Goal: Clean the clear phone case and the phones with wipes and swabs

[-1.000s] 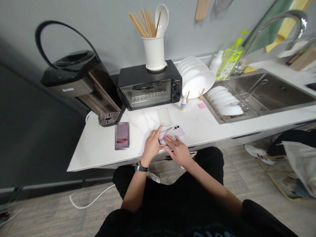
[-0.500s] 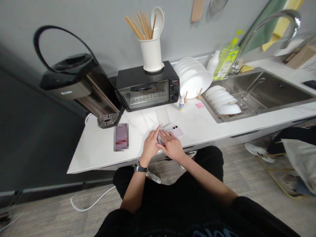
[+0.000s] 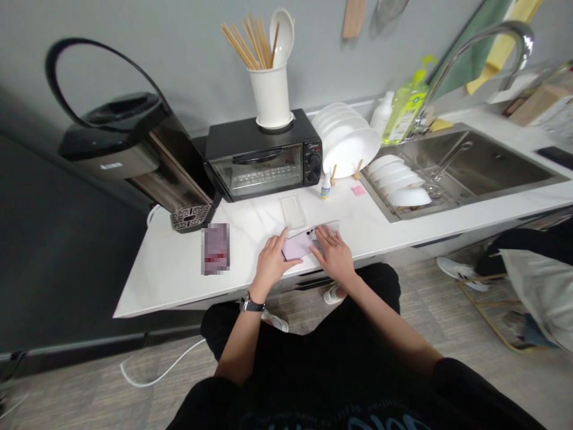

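A lilac phone (image 3: 295, 246) lies back side up near the counter's front edge, its camera lenses towards the right. My left hand (image 3: 270, 261) grips its left end between thumb and fingers. Over the right end, my right hand (image 3: 335, 254) presses a thin greyish-white cloth (image 3: 333, 226) against the phone's back. The fingers cover most of the cloth. Just behind the phone lies a clear phone case (image 3: 292, 211). A small white bottle (image 3: 325, 186) with a coloured label stands farther back, and a pink paper square (image 3: 358, 190) lies right of it.
A blurred-out purple item (image 3: 215, 248) lies on the left. Behind are a water dispenser (image 3: 134, 149) and a toaster oven (image 3: 264, 164) carrying a chopstick holder (image 3: 271, 95). White plates (image 3: 351, 149), bowls (image 3: 407, 196) and a sink (image 3: 496, 161) are on the right. Another person's leg (image 3: 505, 245) shows at right.
My right hand has moved right with the cloth, from the phone's left part to its camera end. The phone's left part is now uncovered, with my left hand at that end.
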`<state>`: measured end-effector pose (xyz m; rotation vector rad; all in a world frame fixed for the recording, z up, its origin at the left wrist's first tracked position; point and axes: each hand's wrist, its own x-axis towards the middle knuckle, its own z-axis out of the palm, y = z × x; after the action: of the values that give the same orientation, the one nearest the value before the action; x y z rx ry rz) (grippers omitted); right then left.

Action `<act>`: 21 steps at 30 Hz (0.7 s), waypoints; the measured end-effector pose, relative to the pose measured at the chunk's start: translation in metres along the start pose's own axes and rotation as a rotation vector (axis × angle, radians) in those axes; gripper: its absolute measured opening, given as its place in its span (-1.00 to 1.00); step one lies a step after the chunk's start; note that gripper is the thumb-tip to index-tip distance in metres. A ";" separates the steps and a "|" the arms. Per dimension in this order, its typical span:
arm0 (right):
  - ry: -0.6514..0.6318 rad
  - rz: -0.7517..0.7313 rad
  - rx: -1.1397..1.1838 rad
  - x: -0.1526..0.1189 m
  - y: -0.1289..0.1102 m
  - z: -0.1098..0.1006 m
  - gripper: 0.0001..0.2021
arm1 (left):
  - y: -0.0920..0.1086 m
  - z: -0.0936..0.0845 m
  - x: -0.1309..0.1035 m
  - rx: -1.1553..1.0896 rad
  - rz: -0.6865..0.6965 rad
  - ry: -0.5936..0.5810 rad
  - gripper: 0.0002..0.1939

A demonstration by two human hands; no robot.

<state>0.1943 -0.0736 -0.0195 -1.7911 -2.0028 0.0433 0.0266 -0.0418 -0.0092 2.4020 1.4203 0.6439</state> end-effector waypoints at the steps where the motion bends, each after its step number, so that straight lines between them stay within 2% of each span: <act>1: -0.003 -0.019 0.004 0.003 -0.005 0.003 -0.57 | 0.000 0.000 0.000 0.001 0.001 0.001 -0.22; 6: -0.061 -0.165 0.079 0.006 -0.046 0.015 -0.53 | -0.001 -0.001 -0.001 0.009 0.012 -0.011 -0.32; 9: -0.095 -0.190 0.117 -0.005 -0.056 0.012 -0.54 | -0.003 0.000 -0.002 0.016 0.004 -0.021 -0.31; 11: -0.124 -0.185 0.124 -0.013 -0.050 0.005 -0.57 | -0.004 0.001 -0.001 0.020 -0.005 -0.020 -0.30; 15: -0.111 -0.091 0.063 -0.020 -0.021 -0.007 -0.60 | -0.001 0.000 0.000 0.013 -0.026 -0.006 -0.26; 18: -0.053 -0.018 -0.002 -0.013 -0.004 -0.008 -0.60 | 0.002 -0.001 0.001 0.009 -0.038 -0.026 -0.25; 21: -0.017 -0.009 -0.028 0.001 -0.005 -0.001 -0.57 | 0.004 -0.002 0.001 -0.002 -0.047 -0.038 -0.25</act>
<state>0.1898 -0.0741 -0.0166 -1.8047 -2.0324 0.0280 0.0285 -0.0426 -0.0052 2.3588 1.4549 0.5848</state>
